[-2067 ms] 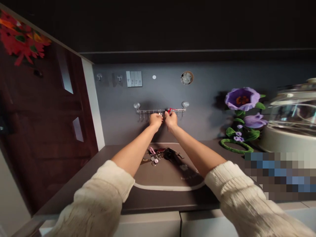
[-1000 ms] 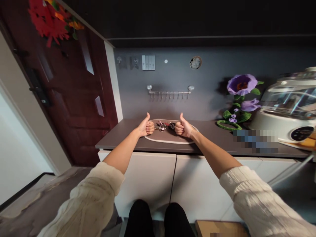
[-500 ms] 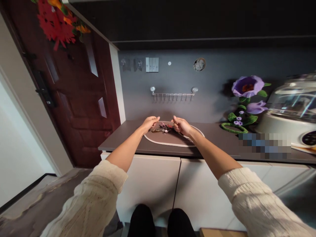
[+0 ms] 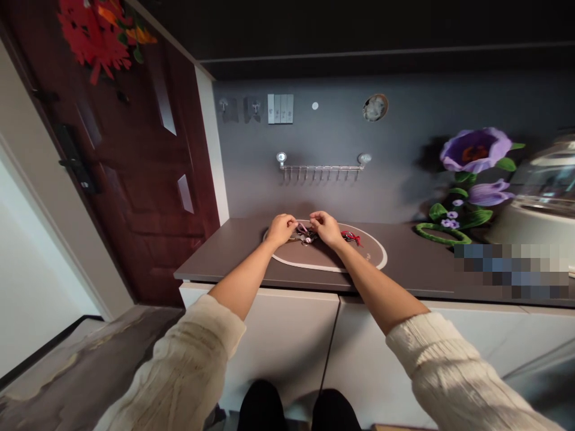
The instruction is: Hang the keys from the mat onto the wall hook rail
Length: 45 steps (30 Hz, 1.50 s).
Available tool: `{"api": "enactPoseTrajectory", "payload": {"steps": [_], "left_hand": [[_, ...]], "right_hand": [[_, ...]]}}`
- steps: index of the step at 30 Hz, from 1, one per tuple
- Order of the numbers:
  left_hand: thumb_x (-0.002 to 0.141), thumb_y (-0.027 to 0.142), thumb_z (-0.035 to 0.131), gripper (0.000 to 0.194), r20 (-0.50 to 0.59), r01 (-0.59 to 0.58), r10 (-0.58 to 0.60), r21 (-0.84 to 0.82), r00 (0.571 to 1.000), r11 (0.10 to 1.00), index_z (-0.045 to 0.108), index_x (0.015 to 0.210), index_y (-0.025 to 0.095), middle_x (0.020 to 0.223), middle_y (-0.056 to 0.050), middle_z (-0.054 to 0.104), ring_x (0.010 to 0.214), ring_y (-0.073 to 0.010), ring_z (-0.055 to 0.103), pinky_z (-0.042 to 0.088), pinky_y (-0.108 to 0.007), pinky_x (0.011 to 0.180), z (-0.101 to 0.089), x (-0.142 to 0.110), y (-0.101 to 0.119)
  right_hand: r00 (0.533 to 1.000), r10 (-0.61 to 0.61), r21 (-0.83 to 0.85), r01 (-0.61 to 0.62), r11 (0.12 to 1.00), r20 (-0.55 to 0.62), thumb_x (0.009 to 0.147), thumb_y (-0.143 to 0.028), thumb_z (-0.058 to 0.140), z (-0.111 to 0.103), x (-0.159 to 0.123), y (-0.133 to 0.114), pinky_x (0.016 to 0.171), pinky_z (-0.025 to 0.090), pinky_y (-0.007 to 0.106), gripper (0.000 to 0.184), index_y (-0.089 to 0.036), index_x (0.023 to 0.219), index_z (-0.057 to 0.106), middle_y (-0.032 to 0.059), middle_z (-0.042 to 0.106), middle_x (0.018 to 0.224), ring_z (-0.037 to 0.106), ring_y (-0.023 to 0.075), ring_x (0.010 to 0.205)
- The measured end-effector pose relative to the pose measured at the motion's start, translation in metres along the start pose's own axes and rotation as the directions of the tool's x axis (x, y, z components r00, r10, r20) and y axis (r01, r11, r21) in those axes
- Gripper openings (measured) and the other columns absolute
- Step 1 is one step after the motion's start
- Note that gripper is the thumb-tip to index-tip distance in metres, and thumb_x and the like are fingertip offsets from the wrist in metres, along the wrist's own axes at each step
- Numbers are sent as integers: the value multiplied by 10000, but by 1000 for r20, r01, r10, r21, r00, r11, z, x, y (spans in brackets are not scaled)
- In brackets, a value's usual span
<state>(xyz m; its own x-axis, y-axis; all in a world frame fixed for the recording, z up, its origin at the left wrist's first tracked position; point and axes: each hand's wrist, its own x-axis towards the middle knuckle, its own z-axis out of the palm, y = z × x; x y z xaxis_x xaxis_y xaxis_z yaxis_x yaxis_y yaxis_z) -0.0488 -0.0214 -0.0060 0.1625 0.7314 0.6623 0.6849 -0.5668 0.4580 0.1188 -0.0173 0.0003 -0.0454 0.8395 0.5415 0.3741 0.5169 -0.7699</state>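
Note:
A small pile of keys with trinkets (image 4: 308,239) lies on an oval brown mat (image 4: 332,260) with a pale rim. Pink and white bits show in the pile. My left hand (image 4: 281,230) is at the pile's left side, thumb and fingertips pressed together. Across from it, my right hand (image 4: 326,228) is closed in a pinch over the pile's right side. Whatever sits between the fingertips is too small or hidden to make out. A red cord-like item (image 4: 352,237) shows on the mat just right of my right hand.
A clear rail with several hooks (image 4: 322,169) is fixed to the grey wall above. Purple flowers with a green ring base (image 4: 442,234) stand on the counter (image 4: 211,254) to the right, beside a pale appliance (image 4: 548,218). A dark red door (image 4: 148,239) is at left.
My hands were up at the rail with something red there, then came down beside the mat with both thumbs raised. Now they pinch at the key pile, and the red item shows on the mat.

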Motion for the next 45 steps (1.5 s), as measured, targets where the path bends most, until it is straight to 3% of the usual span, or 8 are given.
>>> {"api": "enactPoseTrajectory", "payload": {"steps": [4, 10, 13, 17, 25, 32, 45], "left_hand": [[778, 242, 497, 161, 99, -96, 83, 133, 992, 986, 650, 770, 192, 799, -42, 608, 824, -165, 507, 382, -279, 742, -4, -5, 1], [795, 229, 484, 168, 122, -108, 85, 193, 989, 975, 649, 793, 198, 837, -49, 611, 853, -175, 502, 376, -290, 757, -7, -7, 2], [792, 230, 494, 155, 119, -115, 92, 201, 989, 973, 645, 794, 194, 835, -50, 608, 849, -176, 501, 375, -290, 751, -7, -7, 2], [799, 243, 490, 161, 121, -138, 116, 194, 986, 971, 643, 801, 190, 838, -53, 606, 848, -179, 500, 373, -291, 748, -6, -5, 3], [804, 234, 479, 168, 108, -164, 144, 206, 984, 965, 643, 809, 201, 844, -53, 604, 856, -180, 496, 373, -293, 763, -8, -5, 6], [802, 230, 477, 172, 90, -175, 161, 172, 983, 969, 646, 815, 199, 858, -54, 605, 860, -177, 501, 376, -293, 778, -8, -4, 10], [804, 218, 467, 194, -8, -150, 149, -50, 989, 987, 641, 877, 174, 875, -45, 618, 837, -144, 536, 405, -267, 779, -8, 0, 19]], "right_hand": [[989, -54, -206, 82, 975, 136, 695, -247, 552, -13, -7, -5, 647, 401, 237, 88, -171, 721, 589, 12, 606, 699, 499, 109, 636], [965, 58, -410, 53, 911, 254, 678, -131, 509, -28, -12, -18, 672, 385, 233, 152, -174, 750, 636, 27, 656, 749, 531, 124, 661], [947, 89, -461, 67, 885, 308, 624, -77, 515, -28, -10, -14, 680, 390, 227, 202, -177, 741, 646, 33, 670, 795, 556, 136, 693], [935, 39, -462, 138, 876, 353, 619, -101, 570, -28, -8, -7, 707, 399, 226, 133, -185, 684, 651, 36, 682, 834, 582, 153, 750], [955, -8, -402, 132, 906, 295, 698, -225, 596, -30, -6, -7, 656, 391, 247, 61, -190, 714, 643, 27, 662, 726, 551, 138, 660], [980, -72, -222, 113, 968, 188, 707, -237, 586, -27, -5, -7, 619, 384, 231, 75, -175, 731, 620, 2, 618, 649, 507, 111, 594], [962, -268, -253, 271, 929, 47, 777, -237, 509, -20, -3, -11, 812, 414, 305, 197, -193, 888, 666, 72, 640, 915, 567, 179, 876]]}}
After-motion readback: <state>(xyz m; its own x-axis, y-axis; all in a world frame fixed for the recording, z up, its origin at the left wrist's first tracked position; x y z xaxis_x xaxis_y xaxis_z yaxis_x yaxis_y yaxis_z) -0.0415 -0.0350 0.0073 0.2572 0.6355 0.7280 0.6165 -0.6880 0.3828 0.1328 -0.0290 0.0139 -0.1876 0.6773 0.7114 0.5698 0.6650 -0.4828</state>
